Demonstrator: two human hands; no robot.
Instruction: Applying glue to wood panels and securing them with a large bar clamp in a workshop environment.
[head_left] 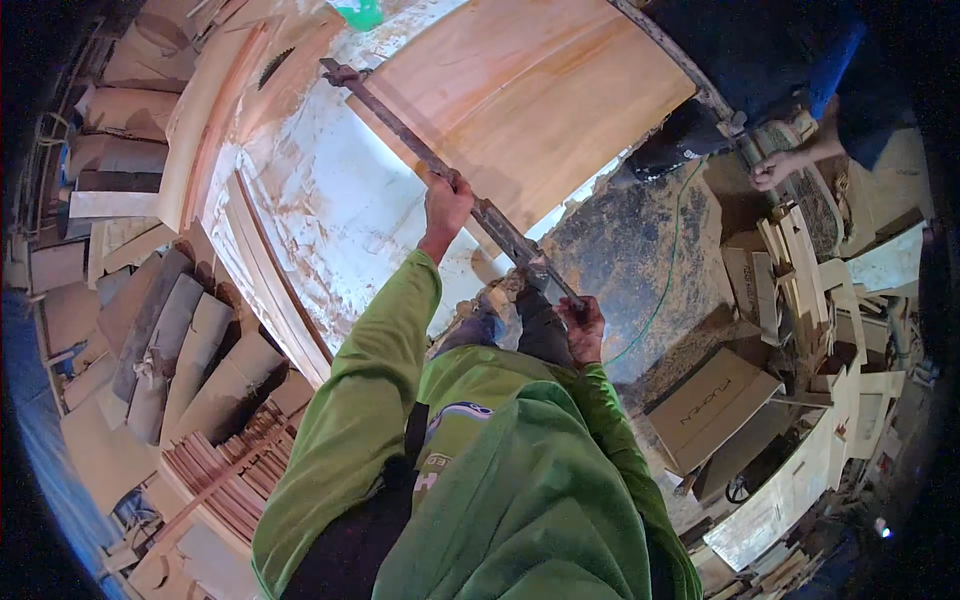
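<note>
A long, rusty metal bar clamp (405, 135) lies slantwise across the near left end of a wide, reddish-brown wooden panel (545, 110). My left hand (447, 210) is closed around the middle of the bar. At its near end, beside my legs, my right hand (582, 328) grips the clamp's screw handle. The panel looks made of boards set side by side, with a joint line along it. A second bar clamp (690, 65) crosses the panel's far right end. Next to that clamp's near end is a co-worker's hand (783, 168), its fingers curled.
The panel rests on a white, dust-smeared worktable (350, 190). Long boards (262, 255) and a toothed saw blade (275, 68) are at the left. Stacked wood pieces (165, 340) fill the far left. A cardboard box (712, 408) and a thin green cord (668, 275) lie at the right.
</note>
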